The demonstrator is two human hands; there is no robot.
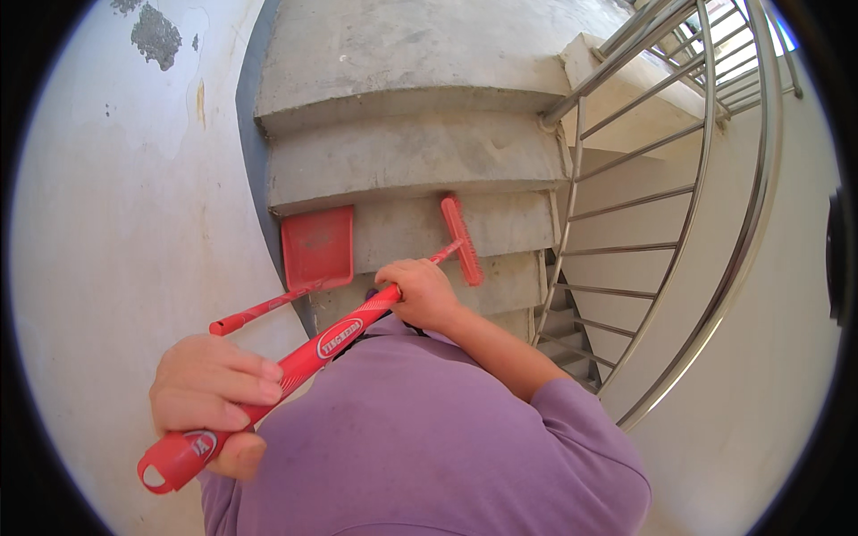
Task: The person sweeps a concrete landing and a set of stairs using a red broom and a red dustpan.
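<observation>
Both my hands grip the long red handle of a broom, which slants from lower left to upper right across my front. My left hand wraps the handle close to its top end. Farther down the handle, my right hand is closed around it. The broom's red head, with short red bristles along its right side, is over a concrete step. A red dustpan lies beside the wall on the left. Its short red handle points back toward my left hand and is not held.
Concrete stairs rise ahead to a landing. A white wall with peeling paint bounds the left side. Stainless steel railing runs along the right, with a lower flight of stairs visible below it.
</observation>
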